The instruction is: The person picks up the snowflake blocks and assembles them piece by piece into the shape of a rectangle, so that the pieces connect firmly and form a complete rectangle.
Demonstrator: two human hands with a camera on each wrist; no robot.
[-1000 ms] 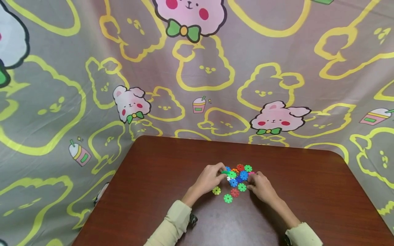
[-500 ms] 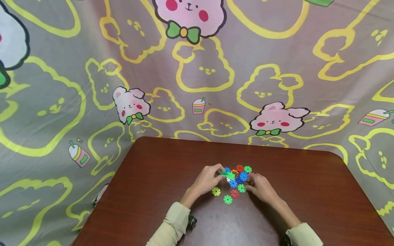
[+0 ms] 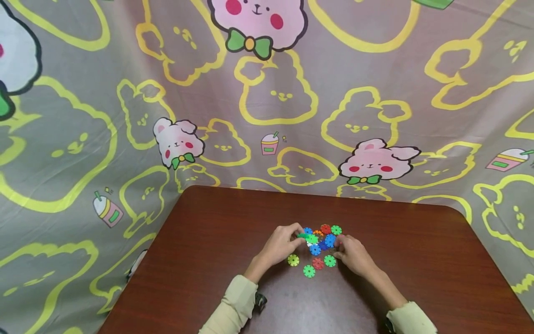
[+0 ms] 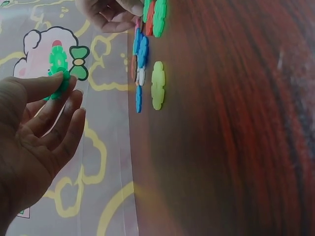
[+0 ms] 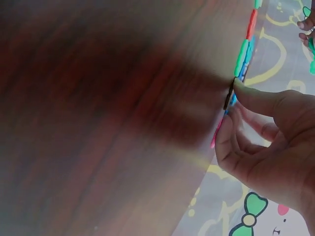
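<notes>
Between thumb and fingertips, my left hand (image 3: 280,243) pinches green notched discs (image 4: 59,78) fitted together, held above the left side of a small pile. My right hand (image 3: 355,255) is low at the pile's right side. In the right wrist view, its thumb and a curled finger grip a dark notched disc (image 5: 228,96) by its edges, close to the tabletop. Blue discs (image 3: 330,240), a red one (image 3: 325,228) and a green one (image 3: 336,230) lie around it. A pink disc (image 5: 216,133) is partly hidden by the right hand.
Nearer the person, a yellow disc (image 3: 293,260), a red disc (image 3: 318,264) and two green discs (image 3: 309,271) lie apart on the brown table (image 3: 225,218). A patterned cloth (image 3: 292,106) hangs behind and beside the table.
The green disc beside my right fingers has slid slightly nearer the person and to the right. A dark disc now shows at the right fingertips. The left hand keeps its green discs, almost still.
</notes>
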